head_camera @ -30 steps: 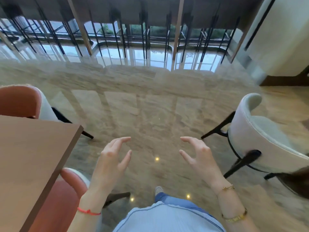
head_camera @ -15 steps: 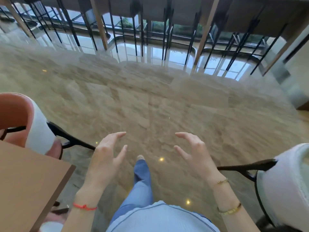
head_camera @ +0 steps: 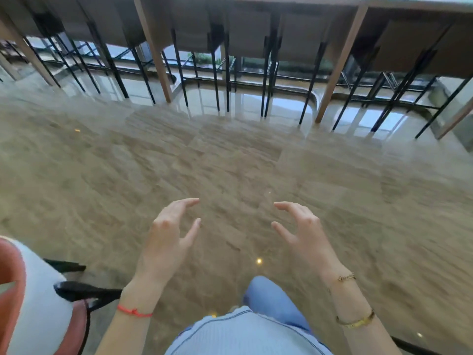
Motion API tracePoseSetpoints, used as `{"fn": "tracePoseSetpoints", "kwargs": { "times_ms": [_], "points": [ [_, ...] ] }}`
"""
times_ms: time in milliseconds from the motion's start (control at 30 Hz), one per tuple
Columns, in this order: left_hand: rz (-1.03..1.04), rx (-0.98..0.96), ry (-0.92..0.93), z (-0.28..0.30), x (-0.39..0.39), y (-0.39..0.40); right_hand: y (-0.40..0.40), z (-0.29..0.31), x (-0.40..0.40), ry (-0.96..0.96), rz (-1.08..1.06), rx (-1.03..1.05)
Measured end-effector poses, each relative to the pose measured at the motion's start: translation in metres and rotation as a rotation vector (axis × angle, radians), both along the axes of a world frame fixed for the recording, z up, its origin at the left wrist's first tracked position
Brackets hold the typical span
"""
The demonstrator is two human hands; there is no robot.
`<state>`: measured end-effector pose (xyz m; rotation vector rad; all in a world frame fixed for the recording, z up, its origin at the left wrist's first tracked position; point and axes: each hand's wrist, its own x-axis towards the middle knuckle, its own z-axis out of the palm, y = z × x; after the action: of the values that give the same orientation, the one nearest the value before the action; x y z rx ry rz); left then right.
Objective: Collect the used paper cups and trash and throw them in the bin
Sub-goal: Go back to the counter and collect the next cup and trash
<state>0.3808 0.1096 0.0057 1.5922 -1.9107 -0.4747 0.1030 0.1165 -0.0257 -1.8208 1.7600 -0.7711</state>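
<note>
My left hand and my right hand hang in front of me at waist height, palms facing each other, fingers spread and slightly curled, holding nothing. A red string circles the left wrist and gold bracelets the right. No paper cup, trash or bin shows in the head view.
Polished beige marble floor stretches ahead. A long wooden counter with black-legged bar stools lines the far side by the windows. An orange and white chair with black legs stands close at my lower left.
The view has moved forward toward the counter. The wooden table at the left and the white chair at the right have dropped out of view. Both hands keep the same empty pose.
</note>
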Motion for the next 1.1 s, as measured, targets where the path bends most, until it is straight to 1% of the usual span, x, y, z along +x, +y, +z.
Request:
{"fn": "tracePoseSetpoints", "kwargs": {
  "times_ms": [200, 300, 433, 633, 767, 900, 1100],
  "points": [
    [-0.033, 0.028, 0.005, -0.009, -0.013, -0.126, -0.121, -0.015, -0.013, -0.013, -0.036, 0.013],
    [-0.022, 0.042, -0.001, -0.016, -0.024, -0.202, -0.2, -0.021, -0.025, -0.018, -0.032, 0.006],
    [-0.007, 0.036, 0.009, -0.009, -0.042, -0.303, -0.309, -0.014, -0.043, -0.006, -0.016, -0.014],
    [0.031, 0.013, 0.016, 0.005, -0.065, -0.439, -0.464, 0.008, -0.058, 0.04, 0.072, -0.054],
    [0.06, 0.013, 0.03, 0.004, -0.07, -0.51, -0.545, 0.015, -0.061, 0.035, 0.108, -0.061],
    [0.085, 0.022, 0.033, -0.005, -0.07, -0.585, -0.62, 0.006, -0.064, 0.035, 0.12, -0.041],
    [0.059, 0.012, 0.027, -0.013, -0.065, -0.725, -0.752, -0.005, -0.063, 0.051, 0.1, -0.038]
  ]
}}
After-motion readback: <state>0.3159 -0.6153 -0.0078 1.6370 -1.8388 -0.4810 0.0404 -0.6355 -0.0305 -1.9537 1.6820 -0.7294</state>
